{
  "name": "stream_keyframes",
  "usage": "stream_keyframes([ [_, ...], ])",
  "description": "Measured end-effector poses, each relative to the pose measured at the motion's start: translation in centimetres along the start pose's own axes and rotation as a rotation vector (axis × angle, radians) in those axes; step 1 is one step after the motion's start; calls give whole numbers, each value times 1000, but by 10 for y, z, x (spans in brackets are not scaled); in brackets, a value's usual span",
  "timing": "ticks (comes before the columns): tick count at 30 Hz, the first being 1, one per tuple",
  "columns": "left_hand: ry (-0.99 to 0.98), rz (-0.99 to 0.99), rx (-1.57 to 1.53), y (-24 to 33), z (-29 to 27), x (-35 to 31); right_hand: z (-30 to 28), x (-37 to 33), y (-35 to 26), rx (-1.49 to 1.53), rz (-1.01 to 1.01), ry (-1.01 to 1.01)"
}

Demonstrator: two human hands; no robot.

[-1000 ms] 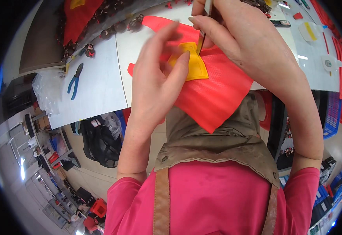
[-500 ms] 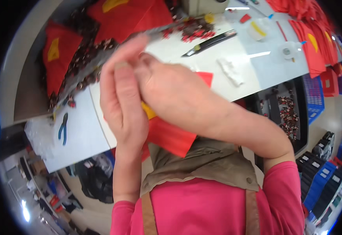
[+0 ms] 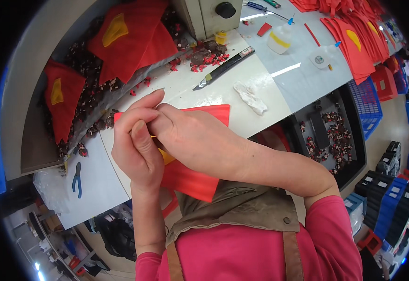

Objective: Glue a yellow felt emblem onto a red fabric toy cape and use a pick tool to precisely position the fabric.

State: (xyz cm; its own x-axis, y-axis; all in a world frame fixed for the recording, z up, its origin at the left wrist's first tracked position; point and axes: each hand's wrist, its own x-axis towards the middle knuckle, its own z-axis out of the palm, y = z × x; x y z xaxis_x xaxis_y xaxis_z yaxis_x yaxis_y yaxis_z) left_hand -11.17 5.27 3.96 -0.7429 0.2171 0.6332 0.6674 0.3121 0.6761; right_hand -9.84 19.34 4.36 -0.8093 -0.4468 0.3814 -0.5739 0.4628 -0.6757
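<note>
Over the front edge of the worktable my two hands are pressed together. My left hand (image 3: 136, 145) is closed, its fingers curled against the fingers of the other hand. My right hand (image 3: 188, 133) is bent inward at the wrist, fingers folded together and partly hidden behind the left ones. Whatever may be between them is hidden. Just below lies a red cloth piece (image 3: 192, 180) with a yellow patch (image 3: 168, 157); it reaches past the table edge, and the hands cover its middle. I cannot tell whether they touch it.
A black-handled craft knife (image 3: 224, 68) and a crumpled white tissue (image 3: 250, 97) lie beyond. Blue-handled pliers (image 3: 76, 180) rest left. Small dark-and-red pieces and red cloths (image 3: 129, 40) fill the far left. Two dropper bottles (image 3: 279, 40) stand right, above a black tray (image 3: 354, 154).
My hands have moved slightly down and left, and the left fingers are more curled over the right hand. The view has shifted, showing more of the red cloth.
</note>
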Motion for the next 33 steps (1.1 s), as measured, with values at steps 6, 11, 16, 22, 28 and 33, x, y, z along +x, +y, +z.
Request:
stream_keyframes([
  [6, 80, -193, -17, 6, -8, -13, -18, -24, 19, 79, -70, 121],
  [11, 310, -232, -671, -10, 3, -13, -68, -67, 72, -250, 367, 751],
  [16, 421, -230, -506, -8, 13, -5, -106, -73, 123, -388, 427, 787],
  [22, 395, -221, -462, -13, 10, -14, -105, -60, 157, -322, 505, 736],
  [28, 510, -261, -270, 0, 23, -12, -108, -63, 165, -295, 632, 659],
  [33, 475, -281, -259, 5, 20, -13, -115, -60, 173, -320, 660, 636],
])
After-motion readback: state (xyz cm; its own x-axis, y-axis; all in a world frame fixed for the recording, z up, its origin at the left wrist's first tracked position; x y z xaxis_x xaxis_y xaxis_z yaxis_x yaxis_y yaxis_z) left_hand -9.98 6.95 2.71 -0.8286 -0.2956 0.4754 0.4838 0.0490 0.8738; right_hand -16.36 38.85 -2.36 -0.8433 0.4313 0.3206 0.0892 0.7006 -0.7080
